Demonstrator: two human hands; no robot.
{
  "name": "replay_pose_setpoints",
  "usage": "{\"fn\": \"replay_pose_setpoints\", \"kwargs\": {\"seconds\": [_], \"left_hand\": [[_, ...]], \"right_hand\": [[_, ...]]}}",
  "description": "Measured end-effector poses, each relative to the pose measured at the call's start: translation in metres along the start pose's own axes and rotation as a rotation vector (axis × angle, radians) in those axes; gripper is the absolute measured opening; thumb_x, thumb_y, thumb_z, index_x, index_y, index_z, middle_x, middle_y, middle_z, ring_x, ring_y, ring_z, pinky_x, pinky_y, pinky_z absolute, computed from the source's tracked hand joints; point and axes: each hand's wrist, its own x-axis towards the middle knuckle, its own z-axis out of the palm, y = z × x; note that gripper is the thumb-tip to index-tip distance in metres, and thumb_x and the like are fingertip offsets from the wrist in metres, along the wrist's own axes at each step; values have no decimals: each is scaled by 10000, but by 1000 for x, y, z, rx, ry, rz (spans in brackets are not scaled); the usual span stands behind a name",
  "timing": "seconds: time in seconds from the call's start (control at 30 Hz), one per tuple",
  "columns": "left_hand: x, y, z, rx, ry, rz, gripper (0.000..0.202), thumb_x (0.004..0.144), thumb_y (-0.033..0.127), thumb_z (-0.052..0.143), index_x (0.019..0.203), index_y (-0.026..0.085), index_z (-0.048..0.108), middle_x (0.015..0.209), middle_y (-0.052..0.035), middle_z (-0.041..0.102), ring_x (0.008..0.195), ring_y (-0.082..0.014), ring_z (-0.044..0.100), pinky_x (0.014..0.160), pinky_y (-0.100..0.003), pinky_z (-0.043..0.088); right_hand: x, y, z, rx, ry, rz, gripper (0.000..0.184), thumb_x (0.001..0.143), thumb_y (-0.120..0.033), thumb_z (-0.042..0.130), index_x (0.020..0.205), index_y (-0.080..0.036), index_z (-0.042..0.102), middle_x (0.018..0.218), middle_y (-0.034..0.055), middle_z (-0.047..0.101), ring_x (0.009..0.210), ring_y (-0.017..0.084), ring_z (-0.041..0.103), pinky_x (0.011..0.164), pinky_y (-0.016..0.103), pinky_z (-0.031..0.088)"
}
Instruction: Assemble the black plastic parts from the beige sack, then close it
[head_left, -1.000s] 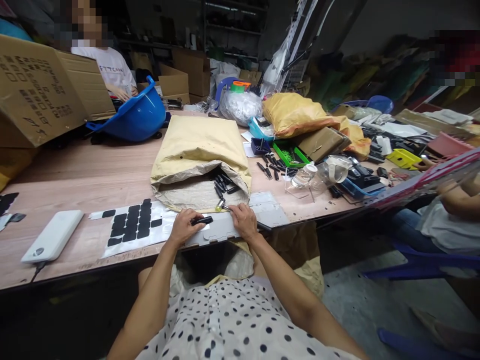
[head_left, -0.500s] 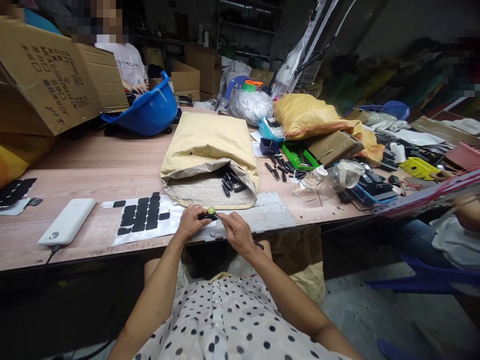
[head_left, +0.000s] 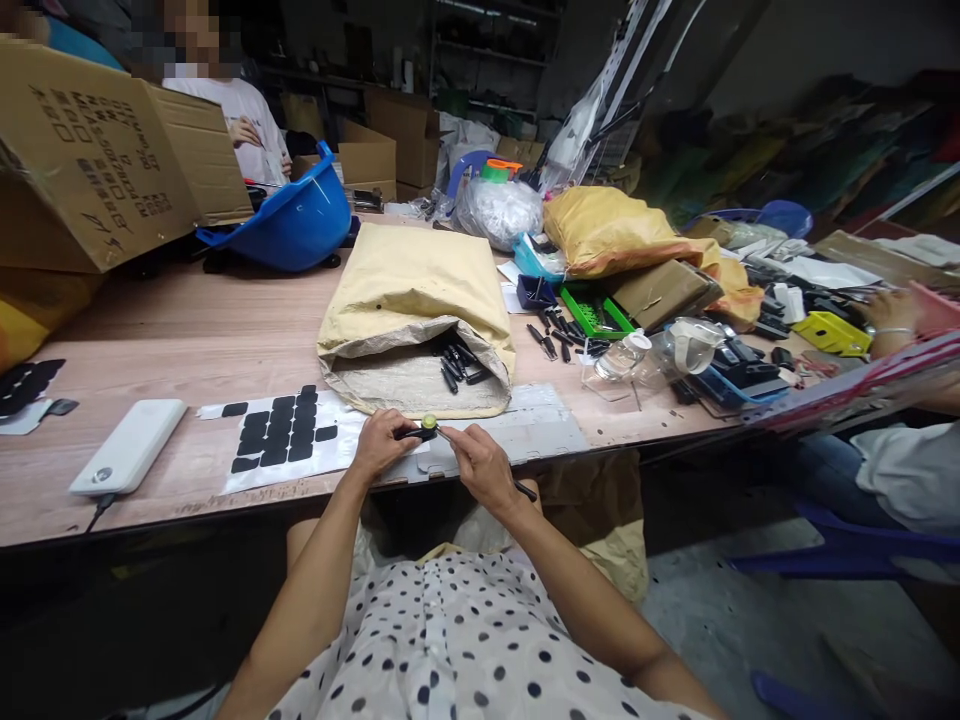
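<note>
My left hand (head_left: 381, 442) is closed round a small black part (head_left: 409, 433) at the table's near edge. My right hand (head_left: 480, 463) grips a thin tool (head_left: 523, 489) with a yellow-green end (head_left: 429, 424) that meets the black part. Both hands hover over a grey flat plate (head_left: 525, 430). Just behind them lies an open tan sack (head_left: 409, 290) with several black parts (head_left: 459, 362) in its mouth. To the left of my left hand is a white sheet with black stick-on pads (head_left: 281, 437).
A white power bank (head_left: 127, 446) lies at the left. A blue helmet (head_left: 289, 225) and a cardboard box (head_left: 97, 150) stand at the back left, near a seated person (head_left: 240, 125). Trays, bags and loose parts crowd the right, where another person's arm (head_left: 892, 315) reaches.
My right hand lifted the tool from the plate and brought its yellow-green end onto the black part in my left hand. The view shifted slightly.
</note>
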Motion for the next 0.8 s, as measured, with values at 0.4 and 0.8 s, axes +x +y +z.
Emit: {"fn": "replay_pose_setpoints", "kwargs": {"seconds": [0.4, 0.8], "left_hand": [[-3, 1, -3, 16, 0, 36, 199, 733, 330, 751, 919, 265, 783, 872, -28, 713, 933, -244, 603, 892, -377, 479], [-2, -4, -7, 15, -21, 54, 188, 772, 369, 686, 905, 273, 778, 872, -33, 715, 920, -248, 605, 871, -382, 485]], "right_hand": [[35, 43, 2, -179, 20, 4, 365, 969, -153, 490, 1219, -290, 719, 884, 45, 620, 881, 191, 574, 786, 258, 456], [33, 51, 8, -285, -39, -107, 326, 941, -163, 547, 1204, -274, 706, 913, 60, 598, 885, 215, 511, 795, 305, 412]]}}
